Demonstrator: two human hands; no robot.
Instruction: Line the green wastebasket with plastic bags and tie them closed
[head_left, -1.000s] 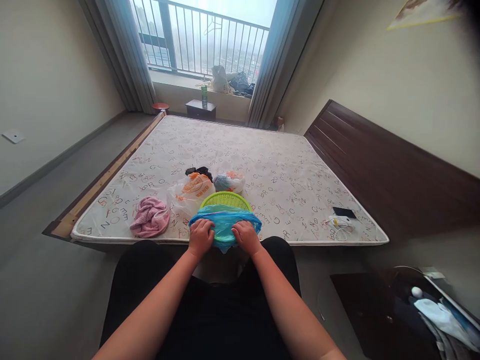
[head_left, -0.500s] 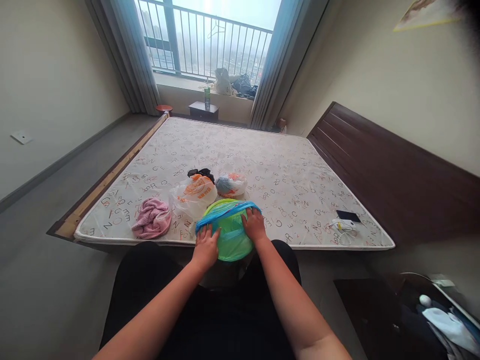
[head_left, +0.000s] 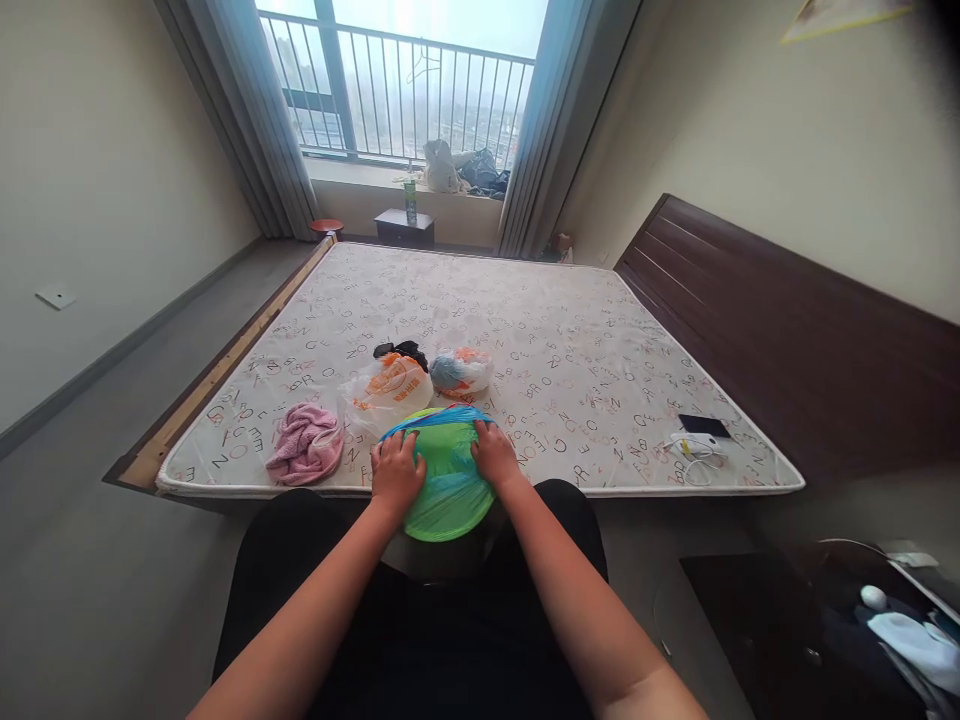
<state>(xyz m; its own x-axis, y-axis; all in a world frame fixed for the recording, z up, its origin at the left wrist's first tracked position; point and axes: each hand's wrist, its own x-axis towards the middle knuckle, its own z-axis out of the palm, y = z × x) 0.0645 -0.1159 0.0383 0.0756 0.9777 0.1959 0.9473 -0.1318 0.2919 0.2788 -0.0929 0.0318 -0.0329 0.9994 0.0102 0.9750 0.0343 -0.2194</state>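
- Left hand [head_left: 395, 472] grips the basket [head_left: 448, 495] at its 9 o'clock side, fingers curled on the blue bag [head_left: 435, 421].
- Right hand [head_left: 493, 455] clutches the bag at 2 o'clock.
- Basket tilts off the mattress [head_left: 570, 350] edge; towel [head_left: 306, 443] lies at 9 o'clock.

Home bedroom, bare mattress [head_left: 540, 340] w/ dark headboard [head_left: 787, 330], curtains [head_left: 247, 130], balcony window [head_left: 405, 80]
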